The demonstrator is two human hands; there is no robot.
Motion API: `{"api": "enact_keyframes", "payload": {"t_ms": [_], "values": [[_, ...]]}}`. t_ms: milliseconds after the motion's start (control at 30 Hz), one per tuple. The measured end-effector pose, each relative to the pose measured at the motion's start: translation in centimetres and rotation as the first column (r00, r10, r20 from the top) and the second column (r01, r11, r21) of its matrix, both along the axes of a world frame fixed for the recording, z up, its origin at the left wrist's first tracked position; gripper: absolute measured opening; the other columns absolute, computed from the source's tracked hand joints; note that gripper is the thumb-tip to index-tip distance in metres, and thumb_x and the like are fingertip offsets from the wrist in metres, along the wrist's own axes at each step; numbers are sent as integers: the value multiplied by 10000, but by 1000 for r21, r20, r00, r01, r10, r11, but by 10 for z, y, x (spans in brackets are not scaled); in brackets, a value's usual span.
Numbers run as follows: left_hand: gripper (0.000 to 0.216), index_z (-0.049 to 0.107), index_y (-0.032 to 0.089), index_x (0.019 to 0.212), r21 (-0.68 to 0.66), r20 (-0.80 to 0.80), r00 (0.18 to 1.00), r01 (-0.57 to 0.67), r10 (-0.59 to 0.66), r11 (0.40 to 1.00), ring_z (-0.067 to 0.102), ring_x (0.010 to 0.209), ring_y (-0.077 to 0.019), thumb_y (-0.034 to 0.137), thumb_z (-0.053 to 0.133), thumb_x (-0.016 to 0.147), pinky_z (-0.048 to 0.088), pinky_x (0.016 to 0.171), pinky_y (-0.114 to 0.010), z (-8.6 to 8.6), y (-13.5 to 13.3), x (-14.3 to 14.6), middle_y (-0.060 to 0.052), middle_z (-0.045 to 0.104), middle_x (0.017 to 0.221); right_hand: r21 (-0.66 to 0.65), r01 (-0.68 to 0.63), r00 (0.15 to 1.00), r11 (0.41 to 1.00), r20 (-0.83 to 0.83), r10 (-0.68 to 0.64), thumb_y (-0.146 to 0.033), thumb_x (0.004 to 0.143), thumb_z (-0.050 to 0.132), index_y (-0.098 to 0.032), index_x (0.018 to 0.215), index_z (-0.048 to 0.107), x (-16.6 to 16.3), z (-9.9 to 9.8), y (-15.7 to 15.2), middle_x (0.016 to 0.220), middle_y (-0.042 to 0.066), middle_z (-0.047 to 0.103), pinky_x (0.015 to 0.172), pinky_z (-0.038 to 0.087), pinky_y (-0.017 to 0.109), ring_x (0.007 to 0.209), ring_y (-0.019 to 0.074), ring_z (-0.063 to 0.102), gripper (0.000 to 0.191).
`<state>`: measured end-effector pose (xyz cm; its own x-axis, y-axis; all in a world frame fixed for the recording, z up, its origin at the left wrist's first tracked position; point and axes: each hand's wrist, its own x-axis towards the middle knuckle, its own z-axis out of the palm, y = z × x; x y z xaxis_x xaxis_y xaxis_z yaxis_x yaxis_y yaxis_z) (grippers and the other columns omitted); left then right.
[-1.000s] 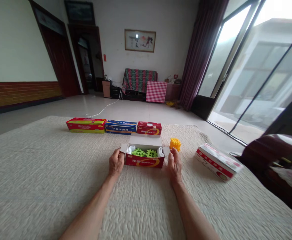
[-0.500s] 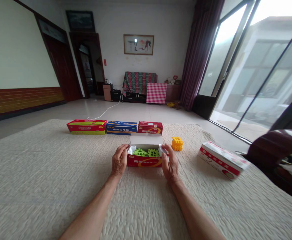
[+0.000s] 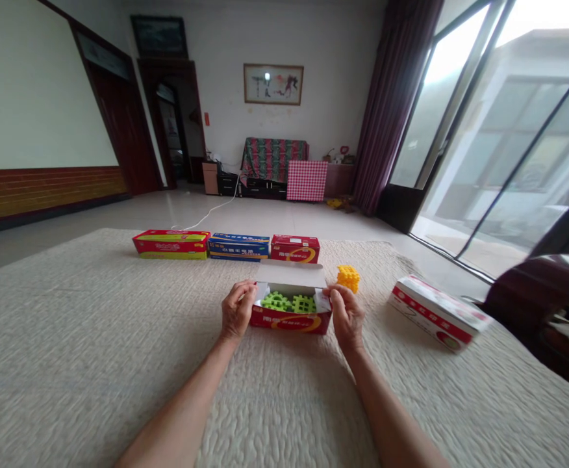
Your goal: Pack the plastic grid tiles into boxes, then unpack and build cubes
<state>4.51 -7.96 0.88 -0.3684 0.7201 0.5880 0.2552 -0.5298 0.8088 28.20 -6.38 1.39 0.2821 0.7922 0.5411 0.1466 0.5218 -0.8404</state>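
Observation:
A small red cardboard box (image 3: 290, 322) sits in front of me with its lid (image 3: 291, 274) raised at the back. Bright green plastic interlocking pieces (image 3: 289, 302) lie inside it. At the box's left end, my left hand (image 3: 238, 309) is closed with thumb and fingertips on the side flap (image 3: 261, 290). My right hand (image 3: 347, 315) pinches the flap (image 3: 322, 299) at the opposite end. A yellow cube of similar plastic pieces (image 3: 348, 278) rests just beyond my right hand.
Behind the open box stand a red and yellow-green box (image 3: 171, 245), a blue box (image 3: 239, 247) and another red box (image 3: 295, 249) in a row. A white and red carton (image 3: 439, 313) lies to the right. All rest on a beige quilted cover (image 3: 119, 344).
Both side flaps have been drawn outward, and the right hand has moved a little to the right. The open box now sits slightly lower and turned a little in view.

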Motion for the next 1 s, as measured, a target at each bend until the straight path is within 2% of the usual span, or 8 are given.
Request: {"api": "enact_keyframes", "payload": {"t_ms": [167, 333, 467, 567, 700, 800, 867, 1000], "values": [[226, 669, 199, 808, -94, 34, 999, 39, -36, 995, 611, 1065, -254, 416, 608, 782, 496, 844, -305, -3, 4, -1, -85, 687, 1043, -62, -39, 995, 997, -93, 33, -404, 763, 634, -190, 868, 659, -2, -4, 8, 834, 38, 684, 678, 500, 327, 756, 195, 622, 239], [253, 661, 197, 825, -149, 111, 991, 94, -77, 984, 601, 1109, -253, 436, 625, 750, 463, 906, -304, -8, 10, -3, -75, 690, 1123, -45, 29, 999, 999, -25, -30, -322, 766, 532, -186, 1012, 645, -5, -8, 10, 993, 71, 675, 772, 500, 374, 889, 222, 615, 303], [298, 676, 166, 883, -209, 275, 949, 214, -152, 954, 631, 1042, -246, 401, 652, 702, 464, 894, -314, -10, 15, -4, -78, 698, 1122, -81, -102, 994, 991, -58, 98, -322, 767, 514, -198, 1079, 637, -3, -5, 9, 1094, 93, 696, 809, 514, 388, 981, 248, 635, 358], [448, 664, 147, 1046, -228, 441, 872, 337, -211, 914, 661, 958, -231, 385, 677, 666, 485, 839, -312, -9, 15, -4, -73, 715, 1069, -81, -196, 974, 977, -130, 184, -305, 740, 530, -208, 1103, 623, -2, -4, 11, 1108, 89, 709, 797, 525, 380, 983, 251, 651, 386], [590, 620, 182, 1212, -151, 523, 792, 451, -316, 879, 635, 1073, -233, 336, 706, 648, 460, 932, -330, -4, 14, -4, -71, 691, 1179, -72, -274, 940, 959, -230, 251, -275, 724, 526, -209, 1230, 549, -3, -6, 13, 1177, 89, 692, 809, 518, 387, 982, 244, 654, 510], [619, 607, 198, 1249, -140, 546, 759, 500, -355, 854, 621, 1111, -244, 300, 702, 645, 452, 959, -349, -2, 13, -5, -66, 686, 1202, -82, -278, 942, 957, -221, 254, -271, 733, 522, -219, 1296, 514, -3, -7, 15, 1153, 71, 699, 742, 516, 349, 905, 222, 656, 565], [594, 636, 200, 1213, -150, 543, 767, 489, -341, 860, 626, 1102, -255, 289, 700, 629, 464, 942, -353, -1, 13, -5, -60, 700, 1174, -81, -268, 948, 960, -199, 248, -278, 739, 511, -228, 1278, 546, -3, -8, 16, 1079, 45, 717, 675, 505, 320, 819, 205, 646, 542], [527, 682, 207, 1117, -175, 570, 764, 473, -303, 863, 646, 1067, -260, 278, 720, 596, 483, 905, -357, 2, 12, -4, -42, 733, 1090, -110, -229, 967, 967, -136, 214, -318, 759, 492, -225, 1060, 688, 0, -9, 13, 914, 14, 721, 602, 478, 297, 705, 188, 608, 371]]}}
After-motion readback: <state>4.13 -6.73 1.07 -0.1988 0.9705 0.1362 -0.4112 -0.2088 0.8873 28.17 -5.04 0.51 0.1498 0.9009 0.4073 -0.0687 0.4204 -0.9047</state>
